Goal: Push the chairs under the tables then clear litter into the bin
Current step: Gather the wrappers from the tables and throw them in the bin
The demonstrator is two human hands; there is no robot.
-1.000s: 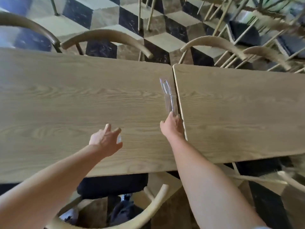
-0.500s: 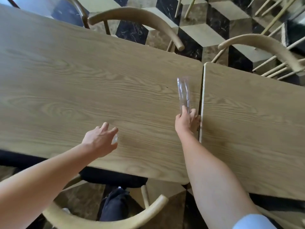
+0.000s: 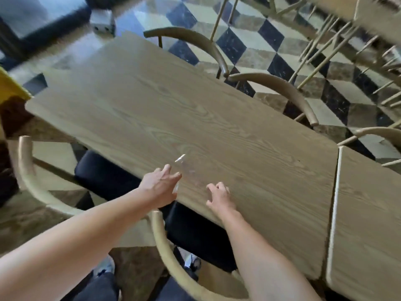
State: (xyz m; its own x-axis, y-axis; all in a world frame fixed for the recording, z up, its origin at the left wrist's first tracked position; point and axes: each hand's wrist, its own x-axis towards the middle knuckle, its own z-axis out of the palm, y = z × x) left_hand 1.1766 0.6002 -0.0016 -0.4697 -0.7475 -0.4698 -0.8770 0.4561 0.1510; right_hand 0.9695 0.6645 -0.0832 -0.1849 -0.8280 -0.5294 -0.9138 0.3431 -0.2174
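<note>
My left hand [image 3: 161,183] hovers at the near edge of the long wooden table [image 3: 173,105], fingers closed on a small clear scrap [image 3: 176,188] that shows under the palm. My right hand [image 3: 219,195] is just to its right, fingers curled on one end of a clear plastic wrapper [image 3: 189,171]. The wrapper is faint and blurred; its far end glints white. Below my hands a chair with a black seat [image 3: 104,177] is partly under the table, its curved wooden back rail [image 3: 23,170] sticking out at the left.
A second table [image 3: 368,213] butts against the first at the right. Another chair's rail [image 3: 167,253] curves between my arms. Two chairs [image 3: 191,38] [image 3: 280,88] stand along the far side. A yellow object [image 3: 8,88] sits at the left edge, a grey box [image 3: 102,25] on the checkered floor.
My right hand pulled the clear wrapper from the seam between the tables leftward, close to my left hand. Both hands and my view shifted left along the table.
</note>
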